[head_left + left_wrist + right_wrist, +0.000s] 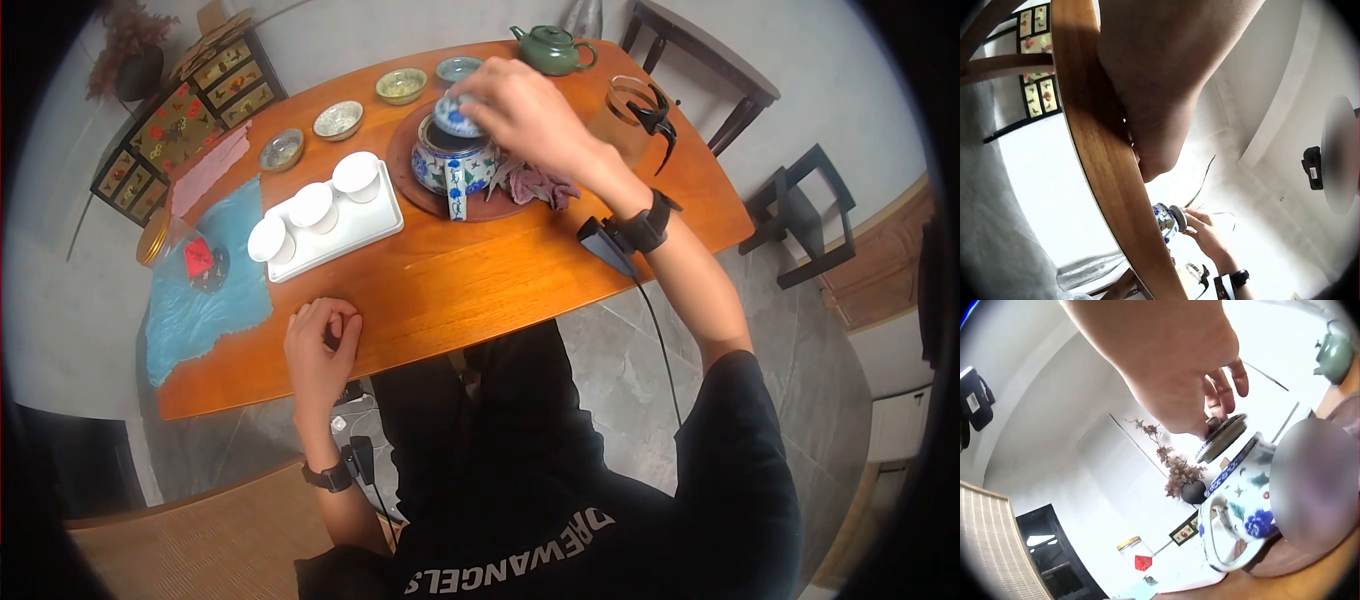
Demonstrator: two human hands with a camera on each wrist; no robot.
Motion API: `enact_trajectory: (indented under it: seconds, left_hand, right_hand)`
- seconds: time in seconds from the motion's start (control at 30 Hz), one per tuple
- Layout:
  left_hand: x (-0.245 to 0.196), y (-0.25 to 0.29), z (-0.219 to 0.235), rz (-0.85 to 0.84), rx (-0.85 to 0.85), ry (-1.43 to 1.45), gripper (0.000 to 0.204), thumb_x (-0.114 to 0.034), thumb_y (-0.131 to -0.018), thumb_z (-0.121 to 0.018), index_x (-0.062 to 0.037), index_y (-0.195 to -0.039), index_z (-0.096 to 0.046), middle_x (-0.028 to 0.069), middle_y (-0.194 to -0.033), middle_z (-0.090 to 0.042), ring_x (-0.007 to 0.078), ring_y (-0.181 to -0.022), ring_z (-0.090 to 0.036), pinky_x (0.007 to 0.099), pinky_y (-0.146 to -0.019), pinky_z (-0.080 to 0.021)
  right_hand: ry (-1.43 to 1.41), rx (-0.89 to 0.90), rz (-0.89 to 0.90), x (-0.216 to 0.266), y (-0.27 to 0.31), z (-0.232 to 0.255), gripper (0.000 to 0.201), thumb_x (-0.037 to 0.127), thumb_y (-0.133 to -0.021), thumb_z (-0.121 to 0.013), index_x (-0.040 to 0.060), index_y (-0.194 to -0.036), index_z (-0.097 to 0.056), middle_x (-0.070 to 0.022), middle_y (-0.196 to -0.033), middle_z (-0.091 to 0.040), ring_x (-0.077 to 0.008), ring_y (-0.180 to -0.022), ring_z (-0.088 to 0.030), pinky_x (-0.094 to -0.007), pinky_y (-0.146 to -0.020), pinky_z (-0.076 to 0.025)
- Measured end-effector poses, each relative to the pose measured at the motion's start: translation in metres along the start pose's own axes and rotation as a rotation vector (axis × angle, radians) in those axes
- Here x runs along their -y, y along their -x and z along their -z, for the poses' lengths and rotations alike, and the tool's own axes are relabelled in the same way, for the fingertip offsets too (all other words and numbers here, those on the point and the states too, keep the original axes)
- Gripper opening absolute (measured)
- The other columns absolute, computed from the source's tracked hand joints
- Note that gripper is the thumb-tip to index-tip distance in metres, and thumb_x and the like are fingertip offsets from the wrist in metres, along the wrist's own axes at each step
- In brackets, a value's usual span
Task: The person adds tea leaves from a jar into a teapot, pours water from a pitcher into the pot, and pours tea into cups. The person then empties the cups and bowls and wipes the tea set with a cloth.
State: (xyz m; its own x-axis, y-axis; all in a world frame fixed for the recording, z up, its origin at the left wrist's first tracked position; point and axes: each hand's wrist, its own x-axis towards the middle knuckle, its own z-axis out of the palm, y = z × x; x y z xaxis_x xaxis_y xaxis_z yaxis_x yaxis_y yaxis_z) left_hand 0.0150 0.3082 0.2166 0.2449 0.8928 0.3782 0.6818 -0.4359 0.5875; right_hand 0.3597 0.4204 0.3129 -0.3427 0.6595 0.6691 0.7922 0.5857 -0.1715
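Observation:
My right hand [530, 115] pinches the knob of a blue-and-white teapot lid [455, 120] between thumb and fingers. The lid is tilted over the mouth of the floral teapot [432, 168]; the right wrist view shows a gap between the lid [1225, 440] and the teapot rim. Under the teapot is a round brown tray [402, 150], where a crumpled purple cloth [540, 186] lies beside it. My left hand [320, 345] rests at the table's front edge, fingers loosely curled and holding nothing.
Left of the teapot, a white tray [345, 240] carries three white cups [357, 176]. Several small bowls [338, 121] line the back edge. A green teapot [550, 52] and a glass pitcher [618, 120] stand at right. A jar [180, 245] lies on blue cloth [205, 320] at left.

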Motion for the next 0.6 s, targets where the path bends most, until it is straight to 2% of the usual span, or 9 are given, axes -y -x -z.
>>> enact_trajectory:
  seconds: [0.23,0.3,0.33,0.37,0.43,0.47,0.5,0.57,0.6]
  left_hand:
    - [0.001,0.000,0.003,-0.032,0.006,0.020,0.015,-0.003,-0.081,-0.076,-0.0081,-0.088,-0.065,0.0039,-0.070,-0.052,0.0246,-0.070,-0.052,0.0364,-0.069,-0.039]
    - [0.000,0.001,0.003,-0.029,0.003,0.029,0.015,-0.003,-0.081,-0.076,-0.0083,-0.088,-0.065,0.0037,-0.070,-0.052,0.0244,-0.070,-0.052,0.0363,-0.069,-0.039]
    - [-0.001,0.001,0.004,-0.025,0.006,0.029,0.015,-0.003,-0.080,-0.076,-0.0083,-0.088,-0.065,0.0037,-0.070,-0.052,0.0242,-0.070,-0.052,0.0363,-0.069,-0.038]
    - [0.000,0.000,0.004,-0.021,0.008,0.031,0.015,-0.003,-0.080,-0.076,-0.0083,-0.088,-0.065,0.0036,-0.070,-0.052,0.0241,-0.070,-0.052,0.0362,-0.069,-0.038]
    - [0.000,-0.001,0.004,-0.021,0.005,0.025,0.015,-0.003,-0.080,-0.076,-0.0083,-0.088,-0.065,0.0036,-0.070,-0.052,0.0239,-0.070,-0.052,0.0360,-0.069,-0.038]
    - [0.000,0.000,0.004,-0.025,0.009,0.017,0.015,-0.003,-0.080,-0.076,-0.0083,-0.088,-0.065,0.0035,-0.070,-0.052,0.0237,-0.070,-0.052,0.0359,-0.069,-0.038]
    - [-0.001,0.000,0.003,-0.024,0.017,0.017,0.015,-0.003,-0.080,-0.076,-0.0083,-0.088,-0.065,0.0035,-0.070,-0.052,0.0237,-0.070,-0.052,0.0359,-0.069,-0.038]
    - [0.000,0.000,0.003,-0.025,0.006,0.017,0.015,-0.003,-0.080,-0.076,-0.0084,-0.088,-0.065,0.0035,-0.070,-0.052,0.0235,-0.070,-0.052,0.0356,-0.069,-0.038]
    - [-0.001,-0.001,0.003,-0.027,0.008,0.016,0.015,-0.003,-0.080,-0.076,-0.0084,-0.088,-0.065,0.0035,-0.070,-0.052,0.0235,-0.070,-0.052,0.0356,-0.069,-0.038]
  right_hand:
    - [-0.019,-0.034,-0.094,0.020,0.017,-0.033,0.027,0.020,-0.092,-0.070,0.0071,-0.115,-0.073,-0.0153,-0.109,-0.067,-0.0379,-0.104,-0.062,-0.0473,-0.091,-0.052]
    - [0.038,-0.259,-0.095,0.037,0.028,-0.038,0.037,0.024,-0.089,-0.074,0.0067,-0.121,-0.070,-0.0167,-0.113,-0.065,-0.0380,-0.101,-0.061,-0.0463,-0.089,-0.052]
    - [0.095,-0.264,-0.163,0.048,0.035,-0.038,0.054,0.030,-0.084,-0.080,0.0067,-0.130,-0.064,-0.0188,-0.117,-0.062,-0.0373,-0.100,-0.059,-0.0450,-0.089,-0.051]
    - [0.095,-0.262,-0.160,0.063,0.041,-0.035,0.054,0.030,-0.084,-0.080,0.0067,-0.130,-0.064,-0.0188,-0.117,-0.062,-0.0373,-0.100,-0.059,-0.0450,-0.089,-0.051]
    - [0.119,-0.075,-0.360,0.089,0.048,-0.030,0.068,0.033,-0.079,-0.084,0.0064,-0.136,-0.059,-0.0204,-0.109,-0.065,-0.0392,-0.096,-0.063,-0.0463,-0.083,-0.053]
    - [0.060,-0.061,-0.383,0.086,0.055,-0.040,0.072,0.030,-0.081,-0.083,0.0097,-0.144,-0.052,-0.0201,-0.101,-0.069,-0.0399,-0.090,-0.068,-0.0467,-0.075,-0.053]
    - [0.059,-0.058,-0.390,0.088,0.057,-0.042,0.072,0.030,-0.081,-0.083,0.0097,-0.144,-0.052,-0.0201,-0.101,-0.069,-0.0399,-0.090,-0.068,-0.0467,-0.075,-0.053]
    - [-0.077,-0.024,-0.576,0.091,0.059,-0.045,0.070,0.023,-0.083,-0.079,0.0117,-0.146,-0.050,-0.0207,-0.089,-0.071,-0.0416,-0.080,-0.069,-0.0463,-0.070,-0.054]
    - [-0.103,-0.036,-0.592,0.090,0.061,-0.046,0.067,0.012,-0.085,-0.072,0.0135,-0.147,-0.048,-0.0179,-0.085,-0.071,-0.0333,-0.076,-0.071,-0.0408,-0.070,-0.055]
